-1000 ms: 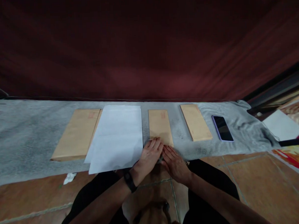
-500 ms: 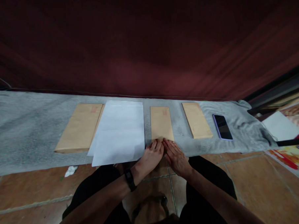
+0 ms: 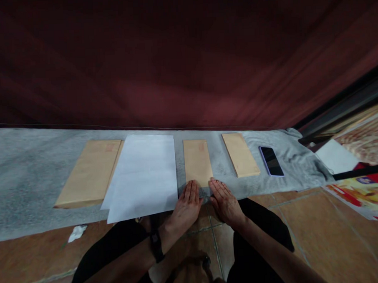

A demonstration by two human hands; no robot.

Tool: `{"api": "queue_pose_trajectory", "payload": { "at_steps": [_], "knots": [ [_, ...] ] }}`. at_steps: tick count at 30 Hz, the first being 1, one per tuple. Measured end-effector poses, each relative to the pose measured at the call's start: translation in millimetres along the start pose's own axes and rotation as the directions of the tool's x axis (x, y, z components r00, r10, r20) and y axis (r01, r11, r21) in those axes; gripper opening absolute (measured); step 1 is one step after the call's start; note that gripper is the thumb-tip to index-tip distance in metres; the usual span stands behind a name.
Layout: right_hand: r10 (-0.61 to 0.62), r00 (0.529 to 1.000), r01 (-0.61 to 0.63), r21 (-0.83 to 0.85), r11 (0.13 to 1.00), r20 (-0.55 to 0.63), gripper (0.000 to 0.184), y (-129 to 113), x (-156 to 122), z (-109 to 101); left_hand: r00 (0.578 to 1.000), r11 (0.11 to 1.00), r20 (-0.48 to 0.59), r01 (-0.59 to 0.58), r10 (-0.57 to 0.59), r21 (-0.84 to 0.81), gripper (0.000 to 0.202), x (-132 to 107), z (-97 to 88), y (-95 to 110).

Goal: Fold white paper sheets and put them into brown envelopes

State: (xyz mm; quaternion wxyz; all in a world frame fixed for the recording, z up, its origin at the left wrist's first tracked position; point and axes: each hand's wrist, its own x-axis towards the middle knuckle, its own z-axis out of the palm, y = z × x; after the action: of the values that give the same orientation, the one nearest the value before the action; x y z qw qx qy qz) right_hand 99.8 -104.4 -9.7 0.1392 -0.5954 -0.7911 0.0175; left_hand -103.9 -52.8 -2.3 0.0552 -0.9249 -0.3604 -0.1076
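A tan paper envelope with faint red print lies flat on the grey cloth in front of me. My left hand rests on its near left corner, fingers stretched out and lying flat. At the near right corner lies my right hand, also flat, with its fingertips touching the edge. Left of the envelope are overlapping sheets of white paper, and beyond them a stack of larger tan envelopes. To the right sits a stack of small tan envelopes.
A phone in a purple case lies on the right part of the grey cloth. Behind the surface hangs a dark red cloth. A white scrap is on the tiled floor.
My hands have moved apart from the middle of the envelope's near edge, out to its two near corners. The fingers now lie straighter. The view has shifted slightly.
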Motion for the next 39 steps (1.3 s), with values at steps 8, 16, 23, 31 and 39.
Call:
{"api": "queue_pose_trajectory", "payload": {
  "at_steps": [8, 16, 23, 31, 39],
  "knots": [
    [0.042, 0.999, -0.041, 0.071, 0.997, -0.012, 0.060, -0.7, 3.2, -12.7, 0.997, 0.997, -0.054, 0.057, -0.054, 0.047, 0.048, -1.2, 4.1, 4.0],
    [-0.204, 0.970, 0.151, 0.324, 0.934, 0.135, 0.059, -29.8, 54.0, -6.4, 1.000, 0.997, -0.024, 0.020, -0.018, 0.072, 0.050, -5.6, 23.3, 7.1],
    [-0.186, 0.972, 0.163, 0.151, 0.975, 0.147, 0.064, -12.8, 49.5, -1.5, 0.999, 0.998, -0.040, 0.009, -0.006, 0.067, 0.056, -11.2, 11.8, 5.5],
    [-0.061, 0.994, 0.063, -0.021, 0.998, 0.090, 0.063, 0.0, 43.8, -0.8, 0.993, 0.993, -0.047, 0.105, -0.107, -0.050, 0.068, -7.1, 16.2, 4.2],
    [-0.095, 0.983, 0.097, -0.002, 0.995, 0.158, 0.058, 25.8, 72.3, 7.5, 0.999, 0.990, -0.041, -0.012, 0.007, -0.138, 0.082, 3.2, 15.5, 0.9]
  ]
}}
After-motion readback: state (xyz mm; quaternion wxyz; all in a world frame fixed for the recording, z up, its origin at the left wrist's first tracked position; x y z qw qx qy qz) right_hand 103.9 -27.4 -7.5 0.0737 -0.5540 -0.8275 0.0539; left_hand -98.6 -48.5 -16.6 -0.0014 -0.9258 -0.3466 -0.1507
